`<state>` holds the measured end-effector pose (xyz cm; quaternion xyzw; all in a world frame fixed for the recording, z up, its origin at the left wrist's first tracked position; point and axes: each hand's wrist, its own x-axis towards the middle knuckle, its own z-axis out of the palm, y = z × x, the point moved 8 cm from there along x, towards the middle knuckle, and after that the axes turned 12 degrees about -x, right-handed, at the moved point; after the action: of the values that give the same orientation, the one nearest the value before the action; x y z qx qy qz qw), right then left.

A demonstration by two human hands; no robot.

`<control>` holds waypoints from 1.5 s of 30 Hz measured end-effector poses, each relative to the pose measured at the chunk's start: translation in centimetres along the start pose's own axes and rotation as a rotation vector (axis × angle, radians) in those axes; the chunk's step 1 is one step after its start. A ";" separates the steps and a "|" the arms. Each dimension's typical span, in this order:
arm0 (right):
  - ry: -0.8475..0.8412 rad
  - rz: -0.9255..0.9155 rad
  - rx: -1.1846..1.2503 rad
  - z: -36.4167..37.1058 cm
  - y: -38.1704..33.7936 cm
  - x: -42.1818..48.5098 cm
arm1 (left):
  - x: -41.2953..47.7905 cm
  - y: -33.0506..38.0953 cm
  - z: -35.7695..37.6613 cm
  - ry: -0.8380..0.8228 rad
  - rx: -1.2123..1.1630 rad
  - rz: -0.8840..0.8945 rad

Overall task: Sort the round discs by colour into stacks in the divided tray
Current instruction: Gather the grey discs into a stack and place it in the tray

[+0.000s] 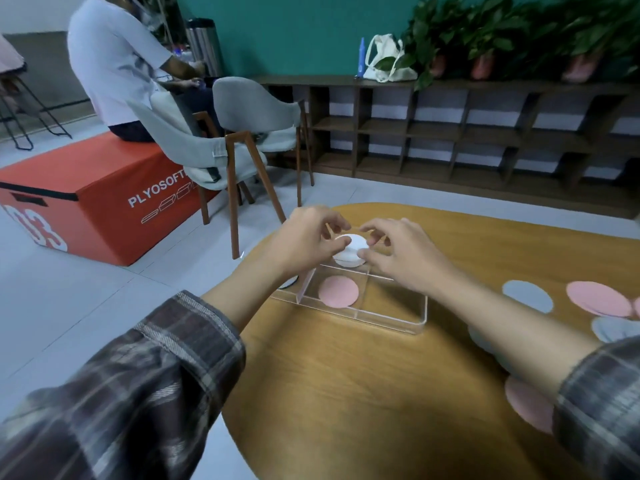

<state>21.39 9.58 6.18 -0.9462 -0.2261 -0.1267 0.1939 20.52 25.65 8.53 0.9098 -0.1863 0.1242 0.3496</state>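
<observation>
Both hands (304, 237) (398, 251) pinch a thick white disc stack (349, 252) over the clear tray (398, 320).

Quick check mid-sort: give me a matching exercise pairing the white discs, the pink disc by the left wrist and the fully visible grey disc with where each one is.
Things:
1. white discs
2. pink disc by the left wrist
3. fully visible grey disc

Places:
A. loose on the table, right of the tray
B. flat in a near tray compartment
C. pinched by the left hand and right hand at a far compartment

Pairs: 1-C; 2-B; 3-A
</observation>
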 end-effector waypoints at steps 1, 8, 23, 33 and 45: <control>0.004 0.001 0.004 -1.0 0.8 -1.5 | 0.0 1.5 0.5 -0.011 0.006 0.016; 0.039 0.078 -0.009 -7.0 6.1 -11.3 | -0.5 11.5 4.7 -0.114 0.012 0.134; 0.096 0.253 0.040 -10.6 15.0 -24.9 | -4.0 17.7 20.2 -0.343 0.005 0.101; 0.159 0.263 0.070 -8.0 16.6 -25.0 | -6.3 14.4 22.2 -0.117 -0.128 0.062; 0.106 0.236 0.033 -7.0 16.7 -24.6 | -6.3 15.8 20.9 0.003 -0.159 0.302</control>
<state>6.96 -16.42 -0.83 -0.9548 -0.1047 -0.1492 0.2347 10.08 2.17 0.48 0.8405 -0.3298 0.1617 0.3982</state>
